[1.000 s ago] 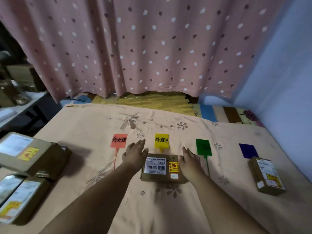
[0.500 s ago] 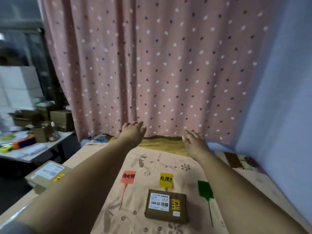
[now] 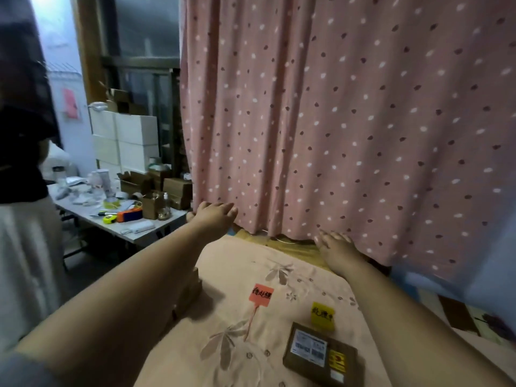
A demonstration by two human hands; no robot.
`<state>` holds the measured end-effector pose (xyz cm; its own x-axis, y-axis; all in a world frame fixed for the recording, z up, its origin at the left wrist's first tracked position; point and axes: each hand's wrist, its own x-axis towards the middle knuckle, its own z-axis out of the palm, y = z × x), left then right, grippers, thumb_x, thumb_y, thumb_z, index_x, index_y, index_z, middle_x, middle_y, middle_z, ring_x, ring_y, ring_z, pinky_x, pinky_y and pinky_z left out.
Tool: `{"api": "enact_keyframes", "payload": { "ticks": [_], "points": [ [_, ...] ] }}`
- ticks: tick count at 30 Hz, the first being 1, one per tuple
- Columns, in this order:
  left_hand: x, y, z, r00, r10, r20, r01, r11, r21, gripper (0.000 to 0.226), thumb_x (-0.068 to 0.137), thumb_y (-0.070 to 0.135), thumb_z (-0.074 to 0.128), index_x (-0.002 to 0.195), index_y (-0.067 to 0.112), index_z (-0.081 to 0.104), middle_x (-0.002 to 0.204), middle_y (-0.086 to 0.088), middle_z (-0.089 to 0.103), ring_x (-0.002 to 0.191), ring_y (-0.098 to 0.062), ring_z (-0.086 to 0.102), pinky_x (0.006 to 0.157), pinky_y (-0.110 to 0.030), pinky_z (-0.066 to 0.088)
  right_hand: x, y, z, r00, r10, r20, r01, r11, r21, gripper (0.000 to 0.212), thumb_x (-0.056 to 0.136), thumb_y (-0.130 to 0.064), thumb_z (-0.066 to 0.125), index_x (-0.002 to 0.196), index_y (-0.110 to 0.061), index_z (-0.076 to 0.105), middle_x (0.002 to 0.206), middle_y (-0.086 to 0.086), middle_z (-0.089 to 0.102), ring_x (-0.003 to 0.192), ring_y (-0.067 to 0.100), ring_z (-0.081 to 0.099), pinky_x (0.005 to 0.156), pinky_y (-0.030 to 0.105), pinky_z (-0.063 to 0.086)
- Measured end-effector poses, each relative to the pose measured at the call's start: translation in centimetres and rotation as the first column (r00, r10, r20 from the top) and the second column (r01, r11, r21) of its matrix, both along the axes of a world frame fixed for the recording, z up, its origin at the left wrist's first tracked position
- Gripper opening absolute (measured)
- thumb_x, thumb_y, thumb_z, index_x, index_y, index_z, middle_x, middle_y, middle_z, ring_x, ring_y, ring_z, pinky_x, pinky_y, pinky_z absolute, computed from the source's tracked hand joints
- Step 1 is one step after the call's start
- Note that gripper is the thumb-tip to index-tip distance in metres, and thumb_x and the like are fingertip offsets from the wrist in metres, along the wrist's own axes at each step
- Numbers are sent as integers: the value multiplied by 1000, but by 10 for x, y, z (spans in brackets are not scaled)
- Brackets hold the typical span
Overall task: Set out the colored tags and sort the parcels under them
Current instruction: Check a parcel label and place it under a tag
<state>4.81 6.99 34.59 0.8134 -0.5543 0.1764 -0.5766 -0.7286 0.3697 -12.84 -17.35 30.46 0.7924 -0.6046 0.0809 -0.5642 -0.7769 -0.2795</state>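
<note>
A brown cardboard parcel [image 3: 324,357] lies flat on the peach floral cloth [image 3: 237,339] covering the work surface, near the bottom of the view. Its long axis runs from upper left to lower right, and its labelled top faces up, with a white shipping label toward the left end and a yellow sticker toward the right. Just beyond its far edge sits the yellow tag [image 3: 323,316], nearly touching the parcel. To the left of that lies the red tag [image 3: 261,294], its thin tail trailing toward the near side. Both tags carry dark handwriting.

Both arms stretch forward above the cloth. The left hand [image 3: 215,215] is held out near the foot of the pink dotted curtain [image 3: 349,121], fingers extended and holding nothing. The right hand [image 3: 336,245] is likewise spread, palm down, empty, over the far edge of the surface. Neither touches the parcel or the tags.

Under the left forearm, the corner of another brown box [image 3: 192,286] shows, mostly hidden by the arm. To the left stands a cluttered bench [image 3: 139,236] bearing small cardboard boxes, a bottle, a yellow tape measure [image 3: 109,218] and an orange and blue object. White boxes [image 3: 125,141] are stacked behind it. A person in a dark top stands at the far left edge [image 3: 22,163].
</note>
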Motion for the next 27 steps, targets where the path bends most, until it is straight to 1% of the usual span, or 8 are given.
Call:
{"api": "enact_keyframes", "payload": {
  "ticks": [2, 4, 9, 12, 16, 20, 24, 27],
  "points": [
    [11, 32, 4, 998, 49, 41, -50, 998, 26, 45, 106, 27, 23, 150, 22, 32, 157, 0, 31, 145, -27, 24, 115, -43, 18, 20, 19, -8, 999, 34, -21, -34, 999, 0, 55, 103, -48, 19, 154, -26, 24, 162, 0, 20, 149, 23, 11, 120, 36, 7],
    [26, 65, 5, 994, 107, 38, -108, 993, 36, 45, 105, 36, 23, 147, 27, 38, 156, 0, 34, 145, -28, 22, 113, -47, 18, 41, 41, -15, 998, 65, -24, -64, 998, 11, 54, 104, -47, 19, 153, -26, 26, 162, 0, 19, 150, 23, 10, 120, 34, 6],
    [76, 153, -9, 976, 214, -43, -212, 976, 51, 49, 102, 47, 21, 144, 31, 42, 153, -4, 39, 142, -33, 28, 112, -49, 25, 109, 111, -38, 984, 163, -69, -167, 985, -46, 52, 105, -41, 19, 152, -21, 29, 161, 5, 23, 149, 19, 14, 119, 31, 5],
    [100, 201, -21, 954, 278, -114, -272, 960, 64, 50, 102, 51, 19, 144, 37, 41, 154, -1, 37, 143, -33, 23, 108, -50, 24, 151, 150, -62, 975, 199, -103, -202, 979, -18, 54, 103, -46, 21, 151, -24, 32, 160, 6, 26, 149, 22, 17, 120, 33, 7],
    [127, 252, -37, 938, 296, -183, -295, 955, 30, 47, 103, 48, 20, 140, 35, 45, 152, -4, 39, 139, -32, 25, 103, -49, 24, 195, 202, -73, 976, 186, -111, -186, 983, 14, 55, 101, -51, 21, 151, -30, 30, 161, 7, 23, 149, 26, 16, 122, 37, 8],
    [158, 293, -49, 918, 320, -233, -315, 947, 57, 48, 102, 48, 18, 141, 37, 43, 153, -5, 38, 142, -33, 22, 109, -48, 20, 223, 246, -78, 978, 180, -104, -177, 983, 38, 57, 100, -53, 20, 152, -31, 27, 162, 6, 20, 150, 26, 13, 122, 39, 7],
    [174, 313, -53, 904, 343, -254, -338, 939, 64, 51, 102, 49, 17, 146, 34, 38, 155, -5, 36, 145, -31, 18, 110, -49, 19, 230, 272, -82, 980, 159, -119, -154, 987, 50, 55, 102, -50, 21, 153, -30, 26, 162, 6, 18, 149, 28, 12, 121, 35, 7],
    [181, 317, -59, 902, 340, -265, -337, 940, 59, 51, 103, 48, 18, 145, 29, 40, 154, -6, 37, 144, -31, 21, 110, -50, 21, 234, 274, -91, 977, 159, -144, -152, 987, 61, 57, 101, -52, 20, 153, -31, 24, 162, 6, 19, 149, 27, 12, 122, 38, 8]
  ]
}}
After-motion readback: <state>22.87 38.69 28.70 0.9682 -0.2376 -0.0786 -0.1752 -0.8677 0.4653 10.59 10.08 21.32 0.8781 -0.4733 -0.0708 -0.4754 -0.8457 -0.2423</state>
